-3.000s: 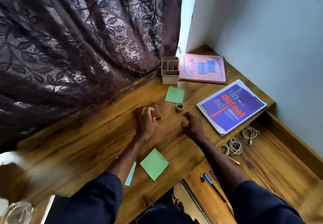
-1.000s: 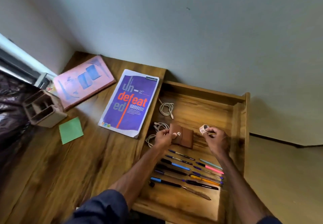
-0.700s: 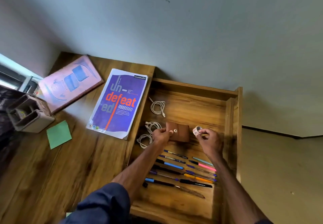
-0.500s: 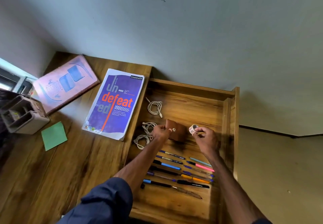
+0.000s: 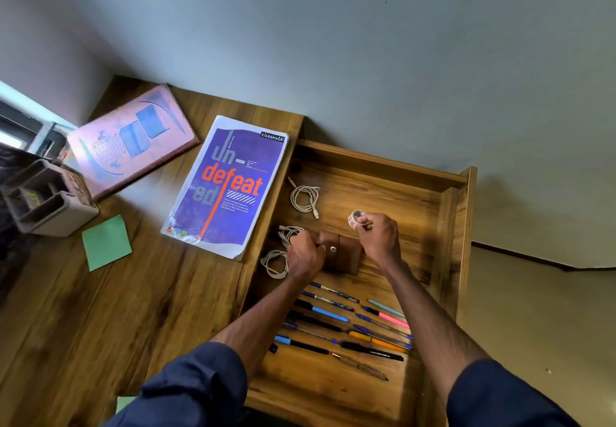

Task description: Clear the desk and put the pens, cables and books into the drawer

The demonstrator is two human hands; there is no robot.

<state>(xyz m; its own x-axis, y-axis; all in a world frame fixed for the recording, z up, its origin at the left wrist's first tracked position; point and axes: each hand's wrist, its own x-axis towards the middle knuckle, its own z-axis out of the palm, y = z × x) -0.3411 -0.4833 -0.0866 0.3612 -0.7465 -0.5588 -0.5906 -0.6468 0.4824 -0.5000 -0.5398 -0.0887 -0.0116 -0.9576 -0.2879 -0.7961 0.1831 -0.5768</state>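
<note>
Brown leather pouch (image 5: 340, 256) is mid-drawer (image 5: 463, 226), with the left hand (image 5: 303, 255) curled round its nine o'clock end. The right hand (image 5: 378, 238) pinches a small tape roll (image 5: 356, 218) at one o'clock of the pouch. Pens (image 5: 350, 326) lie in rows at six and cables (image 5: 303, 196) from nine to eleven. The purple notebook (image 5: 226, 186) on the desk (image 5: 100, 326) is probably next. It lies at eleven o'clock of the nearer left hand, its long axis running one to seven, with cables between. The pink book (image 5: 133, 139) lies beyond at ten.

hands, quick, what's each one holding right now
Left hand: closed on the edge of the brown pouch.
Right hand: pinching a small tape roll.
</note>
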